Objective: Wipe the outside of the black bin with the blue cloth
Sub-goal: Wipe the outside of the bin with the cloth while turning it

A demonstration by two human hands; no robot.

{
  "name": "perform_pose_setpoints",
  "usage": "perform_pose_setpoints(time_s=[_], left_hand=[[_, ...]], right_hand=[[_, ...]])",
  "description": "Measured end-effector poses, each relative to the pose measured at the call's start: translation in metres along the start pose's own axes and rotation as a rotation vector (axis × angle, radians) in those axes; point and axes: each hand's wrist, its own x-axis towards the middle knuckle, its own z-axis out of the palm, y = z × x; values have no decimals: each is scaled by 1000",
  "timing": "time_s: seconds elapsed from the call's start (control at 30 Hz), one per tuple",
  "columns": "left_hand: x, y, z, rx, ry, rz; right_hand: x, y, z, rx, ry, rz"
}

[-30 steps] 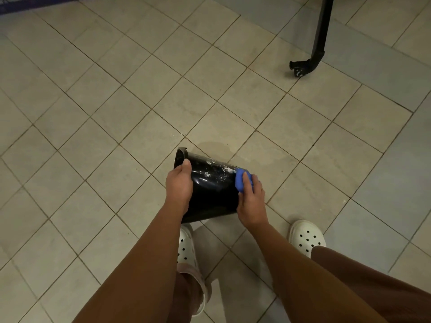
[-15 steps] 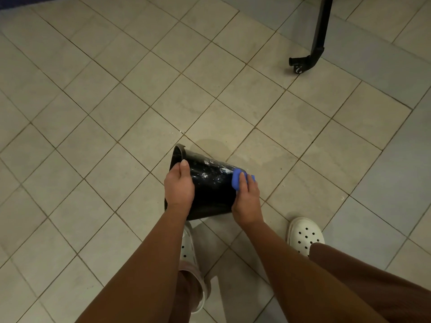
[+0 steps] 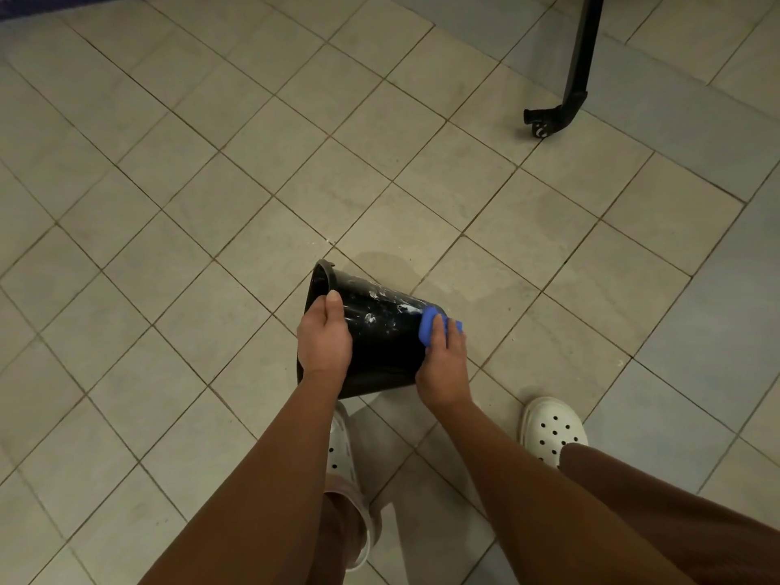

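Over tiled floor (image 3: 169, 247), just ahead of feet: black bin (image 3: 380, 348) held on its side, mouth toward left, base toward right. Left hand (image 3: 323, 339) clasps rim end, thumb on outer wall. Right hand (image 3: 443, 369) clutches blue cloth (image 3: 428, 327), pressing it against wall near base. White smears on upper wall. White clog (image 3: 553, 428) nearby; black caster leg (image 3: 574, 90) well apart.

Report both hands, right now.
Left hand: grips the black bin near its rim.
Right hand: holds the blue cloth against the bin's side.
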Motion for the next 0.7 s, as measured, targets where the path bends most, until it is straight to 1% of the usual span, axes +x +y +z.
perform_pose_setpoints(time_s=[0.1, 0.2, 0.27, 0.3, 0.37, 0.47, 0.53, 0.63, 0.7], left_hand=[[5, 1, -2, -20, -27, -27], [7, 1, -3, -24, -57, -46], [6, 1, -4, -37, -51, -60], [5, 1, -4, -41, -46, -63], [4, 1, -4, -42, -47, -52], [1, 2, -3, -27, -49, -26], [1, 4, -3, -27, -52, -22], [1, 8, -4, -50, -53, -61], [2, 10, -5, -67, -72, -83]], right_hand=[[-19, -7, 9, 6, 13, -34], [-30, -16, 19, -6, 49, -158], [-19, -19, 15, -66, 75, -229], [-10, -18, 11, -76, 60, -238], [8, -14, 3, -57, 15, -198], [20, 0, -4, -34, -36, -33], [14, 4, -5, -6, -40, 37], [-8, 2, 2, -23, -17, 9], [-27, -6, 11, -31, 9, -86]])
